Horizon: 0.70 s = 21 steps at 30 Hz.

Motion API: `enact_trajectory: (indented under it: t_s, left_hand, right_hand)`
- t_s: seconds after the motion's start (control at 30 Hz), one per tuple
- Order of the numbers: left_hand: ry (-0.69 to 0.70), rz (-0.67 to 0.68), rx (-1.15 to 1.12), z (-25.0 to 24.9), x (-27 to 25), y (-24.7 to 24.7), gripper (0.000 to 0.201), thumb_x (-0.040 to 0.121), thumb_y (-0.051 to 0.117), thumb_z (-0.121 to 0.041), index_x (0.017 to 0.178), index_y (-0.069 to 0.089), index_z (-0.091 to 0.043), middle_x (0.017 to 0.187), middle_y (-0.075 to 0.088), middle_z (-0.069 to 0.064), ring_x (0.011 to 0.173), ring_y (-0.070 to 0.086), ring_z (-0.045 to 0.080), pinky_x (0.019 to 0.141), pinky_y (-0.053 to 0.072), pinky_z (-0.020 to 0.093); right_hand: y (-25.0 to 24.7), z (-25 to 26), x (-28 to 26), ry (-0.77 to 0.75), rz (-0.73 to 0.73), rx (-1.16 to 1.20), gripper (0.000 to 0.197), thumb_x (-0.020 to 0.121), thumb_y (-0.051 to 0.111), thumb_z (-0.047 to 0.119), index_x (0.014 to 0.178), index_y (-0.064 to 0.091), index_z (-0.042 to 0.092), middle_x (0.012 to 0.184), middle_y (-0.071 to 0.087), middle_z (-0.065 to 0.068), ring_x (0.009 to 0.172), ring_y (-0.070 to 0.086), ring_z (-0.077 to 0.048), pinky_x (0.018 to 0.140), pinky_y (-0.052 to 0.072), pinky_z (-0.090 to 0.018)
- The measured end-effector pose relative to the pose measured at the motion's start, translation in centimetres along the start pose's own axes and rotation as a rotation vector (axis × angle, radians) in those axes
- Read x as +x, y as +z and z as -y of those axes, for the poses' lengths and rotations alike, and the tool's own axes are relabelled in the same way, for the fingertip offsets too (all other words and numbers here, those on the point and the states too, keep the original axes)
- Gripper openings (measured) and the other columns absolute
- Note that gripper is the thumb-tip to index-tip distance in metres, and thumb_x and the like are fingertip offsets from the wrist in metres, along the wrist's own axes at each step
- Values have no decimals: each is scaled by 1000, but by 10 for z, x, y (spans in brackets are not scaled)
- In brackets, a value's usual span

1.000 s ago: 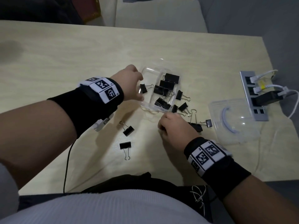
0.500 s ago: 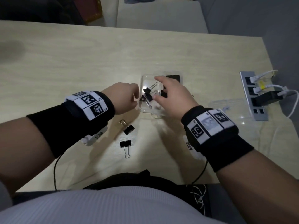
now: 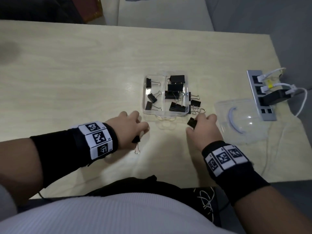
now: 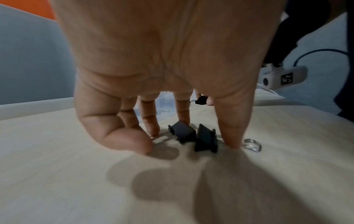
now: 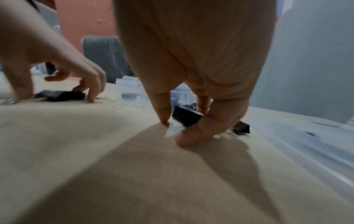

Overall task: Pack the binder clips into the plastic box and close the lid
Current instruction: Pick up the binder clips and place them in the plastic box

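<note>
The clear plastic box [image 3: 145, 105] stands open mid-table with several black binder clips [image 3: 175, 87] inside. Just in front of the box on the left, my left hand [image 3: 140, 132] comes down on two black clips [image 4: 205, 137] lying on the table. Its thumb and fingers [image 4: 151, 130] close in around them, and a wire handle [image 3: 137, 150] pokes out below. My right hand [image 3: 195, 122] pinches one black clip [image 5: 186, 116] between thumb and forefinger, near the box's front right corner. Loose clips [image 3: 195, 103] lie against the box's right side. The clear lid [image 3: 241, 120] lies to the right.
A grey power strip [image 3: 260, 98] with white plugs and cables sits at the table's right edge, behind the lid. A white cable [image 3: 302, 105] loops past it. The table's front edge runs close to my body.
My right hand has pulled back out of the box to its front right corner and now pinches a clip. The left hand has left the box's side and dropped onto the two loose clips.
</note>
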<state>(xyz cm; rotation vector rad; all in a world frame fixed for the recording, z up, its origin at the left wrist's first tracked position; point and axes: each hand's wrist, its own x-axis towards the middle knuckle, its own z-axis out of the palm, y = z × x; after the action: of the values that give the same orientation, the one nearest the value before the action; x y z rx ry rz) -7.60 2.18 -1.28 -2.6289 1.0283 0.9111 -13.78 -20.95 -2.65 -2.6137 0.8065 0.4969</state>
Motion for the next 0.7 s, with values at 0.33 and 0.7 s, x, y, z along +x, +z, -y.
enact_trajectory:
  t_s: [0.33,0.7]
  left_hand:
    - [-9,13,-38,8,14,-10,38,86,53,-38,123,45,-38,116,42,6,98,53,30,69,47,36]
    - [-47,-5,-49,0,13,-5,59,65,69,-56,115,45,-36,120,38,1,104,42,28,67,48,37]
  right_hand:
    - [0,-8,8,-42,-29,97,23,81,60,28,101,54,16,114,40,-5,66,52,-16,70,47,-33]
    - [-39,18,19,-312,-215,184,27,83,65,25,108,56,19,107,57,-3,89,56,-20,74,43,-30]
